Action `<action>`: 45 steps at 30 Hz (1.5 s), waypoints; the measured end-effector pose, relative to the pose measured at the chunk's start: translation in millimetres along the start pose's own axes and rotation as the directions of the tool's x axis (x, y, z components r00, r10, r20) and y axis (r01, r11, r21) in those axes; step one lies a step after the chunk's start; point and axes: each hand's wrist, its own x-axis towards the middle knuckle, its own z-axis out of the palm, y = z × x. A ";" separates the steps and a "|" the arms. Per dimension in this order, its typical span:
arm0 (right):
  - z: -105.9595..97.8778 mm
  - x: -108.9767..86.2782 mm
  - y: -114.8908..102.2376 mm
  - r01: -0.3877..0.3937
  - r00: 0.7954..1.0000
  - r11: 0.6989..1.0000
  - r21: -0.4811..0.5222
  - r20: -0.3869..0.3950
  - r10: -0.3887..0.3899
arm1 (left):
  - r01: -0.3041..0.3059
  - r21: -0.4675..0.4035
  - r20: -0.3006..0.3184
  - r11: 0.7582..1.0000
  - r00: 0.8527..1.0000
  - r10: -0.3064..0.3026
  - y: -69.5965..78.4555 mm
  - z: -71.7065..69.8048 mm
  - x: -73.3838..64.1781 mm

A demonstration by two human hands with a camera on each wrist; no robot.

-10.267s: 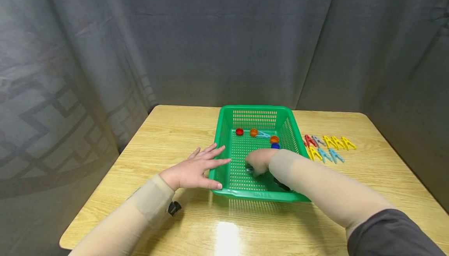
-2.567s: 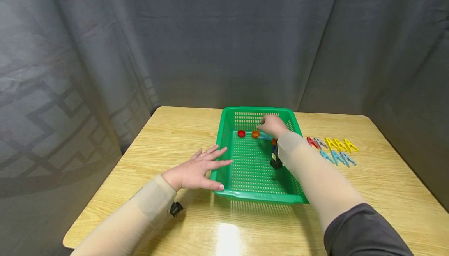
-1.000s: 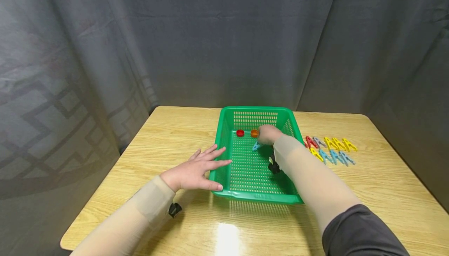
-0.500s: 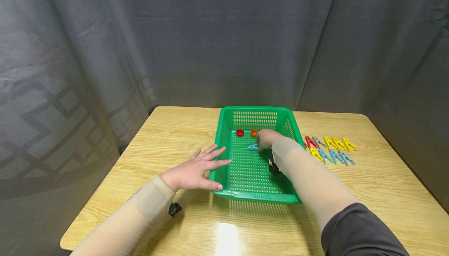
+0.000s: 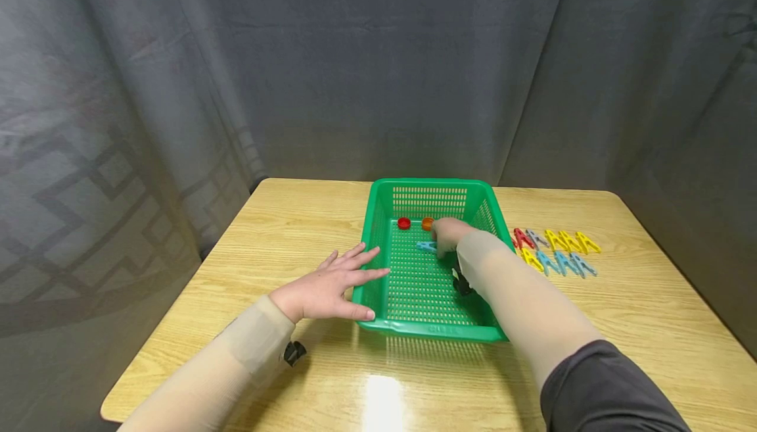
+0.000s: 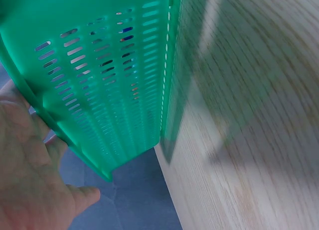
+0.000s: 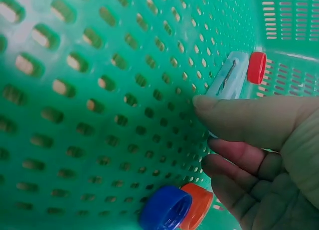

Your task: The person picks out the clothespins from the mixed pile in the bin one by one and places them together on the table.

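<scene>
The right hand (image 5: pixel 451 234) hides most of the blue clothespin (image 5: pixel 424 246); table (image 6: pixel 259 140) blurred at left wrist.

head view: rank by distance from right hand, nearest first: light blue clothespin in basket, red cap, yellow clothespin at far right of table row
1. light blue clothespin: in the green basket, pinched by the right hand.
2. red cap: basket's far end, left of the hand.
3. far-right yellow clothespin: on the table, right of the basket.

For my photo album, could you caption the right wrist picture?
A right hand pinches a light blue clothespin inside a green basket beside bottle caps.
</scene>
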 end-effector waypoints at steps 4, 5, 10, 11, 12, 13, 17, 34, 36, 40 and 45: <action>-0.7 0.2 1.1 0.013 1.000 1.000 -0.012 -0.006 -0.013 | 0.002 0.003 0.003 1.000 1.000 -0.002 -0.8 0.1 0.2; -0.9 0.3 1.4 0.018 1.000 1.000 -0.010 -0.004 -0.018 | 0.002 0.004 0.003 1.000 1.000 -0.002 -0.7 0.0 0.2; -1.7 1.2 2.9 0.034 0.999 0.999 0.036 -0.007 -0.034 | 0.004 0.003 0.007 1.000 1.000 -0.004 -0.7 -0.3 0.4; -1.8 1.4 2.9 0.037 0.999 0.998 0.052 -0.004 -0.037 | 0.004 0.006 0.008 1.000 1.000 -0.004 -0.6 -0.3 0.4; -2.1 1.7 2.9 0.040 0.999 0.997 0.066 -0.006 -0.040 | 0.005 0.007 0.009 1.000 1.000 -0.005 -0.7 -0.4 0.5; -2.7 1.9 2.7 0.043 0.999 0.996 0.078 -0.008 -0.042 | 0.005 0.008 0.009 1.000 1.000 -0.006 -0.7 -0.5 0.5; -6.5 0.6 0.9 0.055 0.998 0.991 0.118 -0.008 -0.055 | 0.006 0.012 0.006 1.000 1.000 -0.006 -0.4 -0.6 0.5; -35.0 -23.6 -9.9 0.086 0.995 0.993 0.081 -0.059 -0.081 | 0.006 0.012 0.016 1.000 1.000 -0.006 0.0 -1.7 0.2; -39.8 -27.6 -10.6 0.100 0.993 0.992 0.079 -0.066 -0.095 | 0.005 0.012 0.013 1.000 1.000 -0.005 -0.1 -1.8 0.2; -48.9 -35.7 -12.3 0.122 0.990 0.990 0.069 -0.077 -0.116 | 0.006 0.012 0.010 1.000 1.000 -0.006 0.4 -1.9 0.1; -56.1 -45.6 -15.2 0.133 0.988 0.988 0.078 -0.084 -0.126 | 0.010 0.016 0.012 1.000 1.000 -0.010 0.9 -2.4 0.6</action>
